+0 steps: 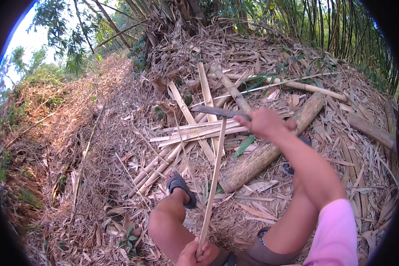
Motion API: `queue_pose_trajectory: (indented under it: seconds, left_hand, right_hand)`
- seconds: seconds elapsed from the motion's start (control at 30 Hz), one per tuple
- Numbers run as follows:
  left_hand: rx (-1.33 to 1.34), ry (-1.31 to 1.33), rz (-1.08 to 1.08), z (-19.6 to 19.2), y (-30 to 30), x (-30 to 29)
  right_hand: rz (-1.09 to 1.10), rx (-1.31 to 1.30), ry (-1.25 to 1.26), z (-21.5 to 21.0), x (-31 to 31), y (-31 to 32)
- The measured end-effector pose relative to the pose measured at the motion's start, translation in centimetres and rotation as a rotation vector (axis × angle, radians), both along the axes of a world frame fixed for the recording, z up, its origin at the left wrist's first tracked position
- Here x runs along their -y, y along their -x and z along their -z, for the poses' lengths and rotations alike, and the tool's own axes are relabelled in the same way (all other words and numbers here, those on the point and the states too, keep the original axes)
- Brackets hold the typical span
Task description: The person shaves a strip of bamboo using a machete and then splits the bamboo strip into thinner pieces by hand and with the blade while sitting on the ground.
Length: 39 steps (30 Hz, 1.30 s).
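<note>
my left hand (194, 253) is down at the bottom centre of the frame, fingers closed around the lower end of a long thin bamboo strip (213, 181). the strip runs almost straight up the picture, leaning a touch to the right as it rises, so its long axis goes from my left hand at the bottom edge up to the blade near the middle. its top end meets the knife (219, 112) just left of my right hand.

my right hand (264, 123) sits a little right of centre, fist wrapped tight on the knife handle. the dark blade points left across the frame, nearly level, with its tip tilted slightly up toward the upper left. blade and strip cross at close to a right angle, and the blade touches the strip's top end.

under the blade, in the middle of the frame, there's a loose pile of split bamboo slats (195, 133) lying on the ground, fanned in several directions, some pointing to the top, some to the lower left. a thick bamboo log (270, 150) lies slantwise from lower centre to upper right, passing behind my right forearm. my left foot in a dark sandal (181, 186) rests on the leaf litter (97, 186) just left of the strip. bamboo stems (332, 26) stand along the top right.
</note>
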State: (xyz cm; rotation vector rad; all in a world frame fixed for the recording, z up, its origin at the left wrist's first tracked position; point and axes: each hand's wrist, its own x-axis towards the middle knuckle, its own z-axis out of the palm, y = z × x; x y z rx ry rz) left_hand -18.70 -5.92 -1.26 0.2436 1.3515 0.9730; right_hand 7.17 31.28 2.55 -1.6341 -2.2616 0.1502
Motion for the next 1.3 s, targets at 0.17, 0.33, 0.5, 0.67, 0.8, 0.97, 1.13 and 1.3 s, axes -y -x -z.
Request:
queue_pose_trajectory:
  seconds: [0.17, 0.33, 0.5, 0.67, 0.8, 0.97, 1.13, 1.3]
  left_hand:
    - [0.065, -0.038, -0.04, -0.8, -0.2, 0.3]
    - [-0.037, -0.066, -0.113, -0.5, 0.3, 4.4]
    - [0.14, 0.069, 0.054, -3.2, 2.6, 1.7]
    - [0.217, -0.145, 0.165, -4.1, 3.6, -3.0]
    - [0.139, -0.267, 0.273, -6.6, 3.6, -7.7]
    - [0.106, -0.283, 0.188, -7.2, 3.7, -9.7]
    - [0.183, -0.311, 0.212, -6.4, 2.9, -10.8]
    - [0.174, -0.347, 0.284, -7.6, 2.7, -14.4]
  right_hand:
    - [-0.354, -0.008, -0.182, 0.0, 5.1, 4.6]
    - [0.332, -0.363, 0.08, 0.0, -2.0, -3.1]
    - [0.202, -0.422, 0.017, 1.7, 0.0, -2.5]
    - [0.115, -0.642, 0.24, 1.0, 2.8, 0.6]
    - [0.086, -0.996, 0.52, -1.0, 5.0, 3.7]
    - [0.027, -1.232, 0.709, -4.3, 9.8, 6.8]
    - [-0.092, -1.161, 0.715, -3.9, 11.1, 7.8]
    - [-0.106, -0.939, 0.436, -2.7, 11.1, 7.6]
